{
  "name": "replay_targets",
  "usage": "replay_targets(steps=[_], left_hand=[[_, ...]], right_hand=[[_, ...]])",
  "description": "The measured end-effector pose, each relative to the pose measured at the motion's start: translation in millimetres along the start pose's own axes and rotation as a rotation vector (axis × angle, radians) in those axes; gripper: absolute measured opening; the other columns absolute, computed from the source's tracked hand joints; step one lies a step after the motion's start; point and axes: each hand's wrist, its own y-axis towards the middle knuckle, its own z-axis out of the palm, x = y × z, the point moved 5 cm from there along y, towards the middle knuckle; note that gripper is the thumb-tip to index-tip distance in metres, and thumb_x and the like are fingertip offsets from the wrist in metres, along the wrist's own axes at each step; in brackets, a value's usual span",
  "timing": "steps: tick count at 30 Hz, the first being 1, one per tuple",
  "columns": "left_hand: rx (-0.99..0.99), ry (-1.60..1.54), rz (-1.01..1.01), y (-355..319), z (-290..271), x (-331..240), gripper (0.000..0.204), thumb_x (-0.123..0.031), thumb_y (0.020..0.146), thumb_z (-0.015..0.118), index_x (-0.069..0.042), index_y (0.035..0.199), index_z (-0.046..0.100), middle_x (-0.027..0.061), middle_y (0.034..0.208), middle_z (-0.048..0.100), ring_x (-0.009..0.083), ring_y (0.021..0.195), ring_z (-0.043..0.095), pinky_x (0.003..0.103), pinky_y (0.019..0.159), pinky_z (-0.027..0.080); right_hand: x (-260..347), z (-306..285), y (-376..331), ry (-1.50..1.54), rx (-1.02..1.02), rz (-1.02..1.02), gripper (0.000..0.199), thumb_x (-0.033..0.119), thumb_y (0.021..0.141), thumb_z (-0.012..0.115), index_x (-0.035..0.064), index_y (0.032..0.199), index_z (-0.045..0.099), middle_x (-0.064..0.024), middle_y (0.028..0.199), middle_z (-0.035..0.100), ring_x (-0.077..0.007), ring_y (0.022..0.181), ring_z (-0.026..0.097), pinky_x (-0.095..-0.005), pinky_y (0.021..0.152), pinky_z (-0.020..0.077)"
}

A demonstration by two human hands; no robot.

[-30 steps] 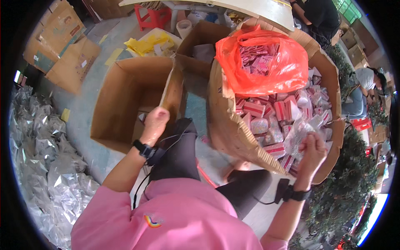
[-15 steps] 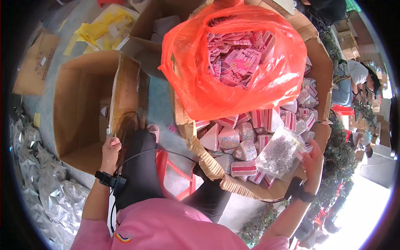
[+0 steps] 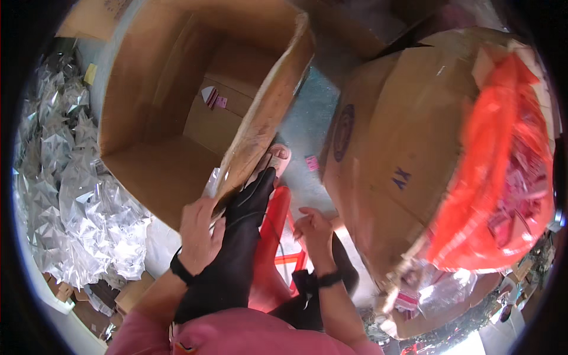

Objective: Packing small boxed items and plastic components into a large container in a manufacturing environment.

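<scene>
Holding the box flap.
Left hand (image 3: pixel 200 234) grips the flap of the empty box (image 3: pixel 177 112) on the floor. Right hand (image 3: pixel 313 228) hangs loosely curled, empty, near the big box (image 3: pixel 402 160).

The open box (image 3: pixel 177 112) is matt, rough brown cardboard, as is the big carton (image 3: pixel 402 148). The orange bag (image 3: pixel 503 171) is thin, glossy plastic. The heap of pouches (image 3: pixel 71 195) is shiny, crinkled silver foil. The stool (image 3: pixel 275 236) is smooth red plastic.
</scene>
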Motion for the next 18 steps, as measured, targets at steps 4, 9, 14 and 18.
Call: replay_targets(steps=[4,9,14,18], left_hand=[[-0.170,0.165,0.007,-5,-8,27,0.057,-0.012,0.071,0.063,0.004,0.120,0.039,0.0223,0.116,0.045,0.0373,0.102,0.046,0.042,0.088,0.037],[0.090,-0.011,-0.360,-20,23,73,0.055,-0.010,0.070,0.062,0.004,0.118,0.040,0.0226,0.105,0.049,0.0381,0.094,0.049,0.043,0.082,0.040],[0.168,-0.035,-0.306,-20,21,77,0.049,-0.009,0.069,0.062,0.003,0.113,0.043,0.0213,0.097,0.051,0.0375,0.087,0.051,0.043,0.075,0.042],[0.295,0.106,-0.323,-81,24,106,0.038,-0.010,0.071,0.058,0.000,0.107,0.053,0.0210,0.092,0.058,0.0401,0.083,0.056,0.042,0.074,0.045]], right_hand=[[-94,-14,104,0.020,-0.124,0.049,0.012,0.005,0.082,0.051,-0.0027,0.090,0.055,-0.0072,0.062,0.055,-0.0132,0.050,0.055,-0.0238,0.045,0.0448],[-166,-42,193,-0.323,-0.337,0.207,0.007,0.006,0.079,0.051,0.0005,0.074,0.051,-0.0124,0.067,0.057,-0.0194,0.053,0.057,-0.0309,0.049,0.0466],[-183,-63,243,-0.895,-0.513,-0.154,0.009,0.006,0.079,0.053,-0.0013,0.075,0.050,-0.0177,0.071,0.057,-0.0271,0.067,0.059,-0.0370,0.059,0.0454],[-254,-87,297,0.024,-0.642,-0.149,0.008,0.011,0.083,0.052,0.0053,0.078,0.050,-0.0071,0.073,0.053,-0.0183,0.068,0.050,-0.0312,0.062,0.0417]])
